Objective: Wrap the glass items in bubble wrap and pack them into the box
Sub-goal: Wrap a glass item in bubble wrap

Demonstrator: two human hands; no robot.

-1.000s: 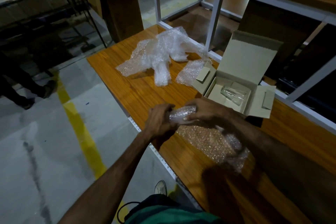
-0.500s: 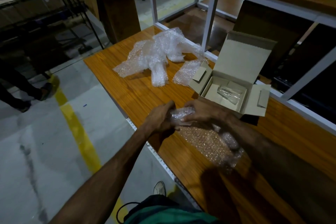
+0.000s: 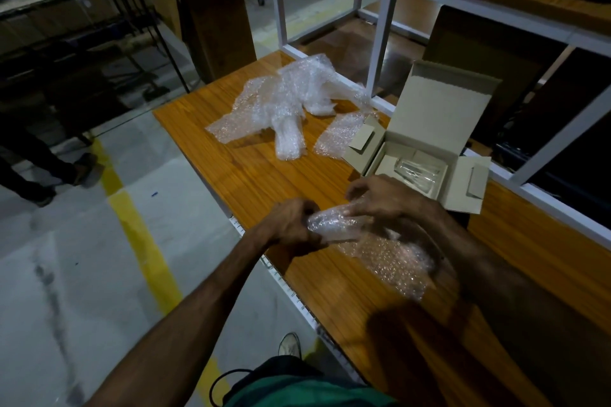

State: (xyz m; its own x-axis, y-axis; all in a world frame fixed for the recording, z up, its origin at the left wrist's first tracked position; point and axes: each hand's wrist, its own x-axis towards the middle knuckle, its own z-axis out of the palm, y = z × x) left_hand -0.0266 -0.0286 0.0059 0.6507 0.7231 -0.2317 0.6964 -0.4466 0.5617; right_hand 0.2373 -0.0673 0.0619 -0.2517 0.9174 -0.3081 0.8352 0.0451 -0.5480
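Note:
A glass item rolled in bubble wrap (image 3: pixel 334 223) lies across the near edge of the wooden table (image 3: pixel 264 175). My left hand (image 3: pixel 291 225) grips its left end. My right hand (image 3: pixel 377 198) holds its right part from above, fingers curled over the wrap. The loose tail of the sheet (image 3: pixel 393 261) trails toward me on the table. Just behind my right hand stands an open cardboard box (image 3: pixel 439 116), lid up, with a bare clear glass (image 3: pixel 420 170) lying inside.
A crumpled heap of spare bubble wrap (image 3: pixel 291 102) lies at the table's far end. A white metal shelf frame (image 3: pixel 380 26) runs along the right side. A tall cardboard carton (image 3: pixel 211 16) stands on the floor beyond. A person's legs (image 3: pixel 39 162) are at left.
My right hand's fingers have lifted and shifted over the bundle, turning the wrap further round the glass. The left hand keeps its grip on the left end.

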